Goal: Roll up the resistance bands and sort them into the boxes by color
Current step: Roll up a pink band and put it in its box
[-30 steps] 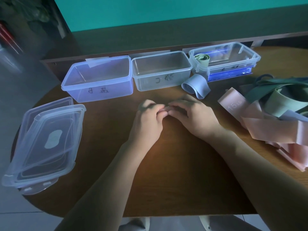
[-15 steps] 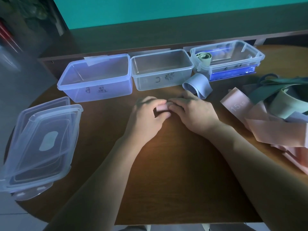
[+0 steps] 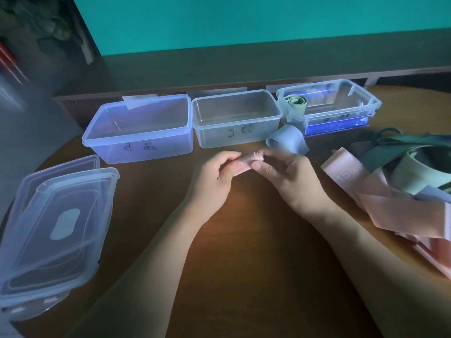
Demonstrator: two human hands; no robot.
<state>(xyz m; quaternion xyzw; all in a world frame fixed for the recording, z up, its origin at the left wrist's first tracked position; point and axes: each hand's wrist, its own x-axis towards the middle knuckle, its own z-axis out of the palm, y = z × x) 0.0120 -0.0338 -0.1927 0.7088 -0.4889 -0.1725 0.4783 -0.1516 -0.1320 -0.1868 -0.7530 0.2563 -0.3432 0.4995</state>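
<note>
Compared with a second ago, when my hands were lying low on the desk (image 3: 244,264) with the band hidden beneath the fingers, I am now lifting them slightly, so the rolled pink band (image 3: 245,163) is showing between them. My left hand (image 3: 214,181) is pinching the roll's left end with curled fingers; my right hand (image 3: 290,181) is gripping its right end, thumb in front. The roll is a tight matte cylinder, its spiral edge visible at the top, and it is sitting in front of the middle box (image 3: 236,118). Three translucent plastic boxes are standing in a row at the desk's far edge: the left box (image 3: 139,129), bluish with handwritten marks; the middle one, clear; the right box (image 3: 341,106), clip-lidded type, holding a rolled pale green band (image 3: 296,102). A curled grey-blue band (image 3: 288,141) is lying just in front of the right box. Loose flat bands (image 3: 395,186), pink, dark green and pale green, are lying heaped at right. Stacked translucent lids (image 3: 56,228) are resting at left on the glossy wood-grain desk.
</note>
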